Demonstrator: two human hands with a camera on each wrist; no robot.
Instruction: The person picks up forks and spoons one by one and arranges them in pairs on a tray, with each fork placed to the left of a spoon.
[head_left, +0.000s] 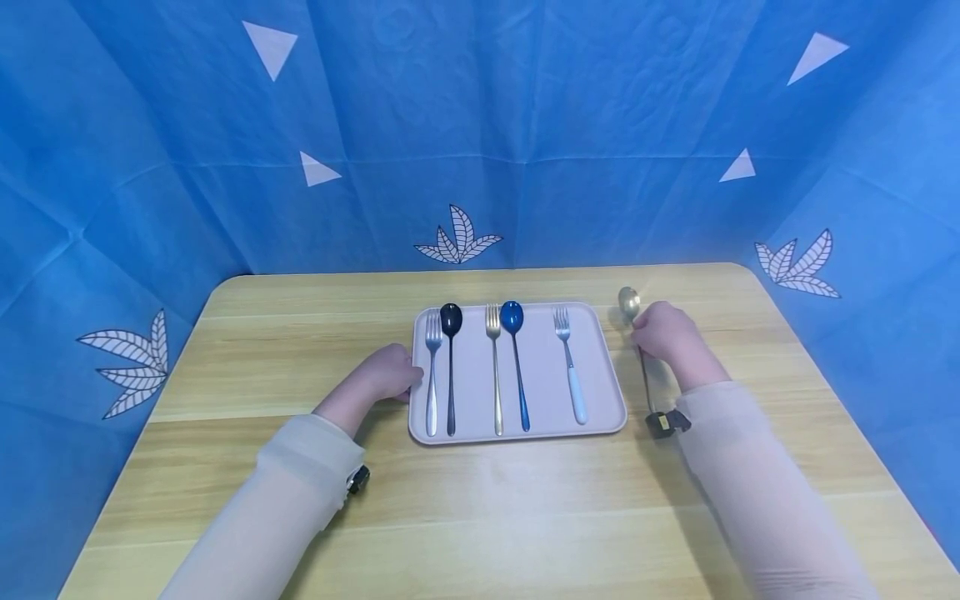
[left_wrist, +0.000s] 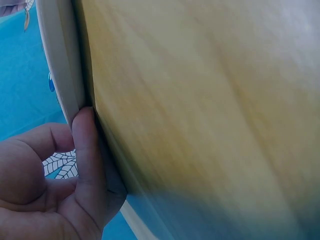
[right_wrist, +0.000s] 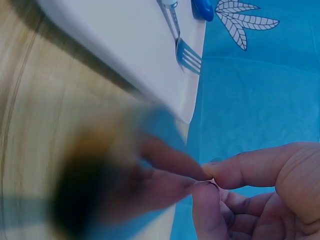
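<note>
In the head view, a pale rectangular tray (head_left: 536,392) lies on the wooden table. My left hand (head_left: 390,371) grips its left edge, with thumb and finger pinching the rim in the left wrist view. To the right of the tray, my right hand (head_left: 666,335) pinches the handle of a gold long-handled spoon (head_left: 629,302), bowl toward the far side. On the tray, from left to right, lie a silver fork (head_left: 432,392), a black spoon (head_left: 451,375), a gold fork (head_left: 496,375), a blue spoon (head_left: 518,367) and a fork with a light blue handle (head_left: 576,392).
The wooden table (head_left: 517,517) has rounded far corners. Blue cloth (head_left: 525,100) printed with white triangles and leaves hangs behind and at both sides. In the right wrist view, a blurred dark and orange shape covers part of the lower left.
</note>
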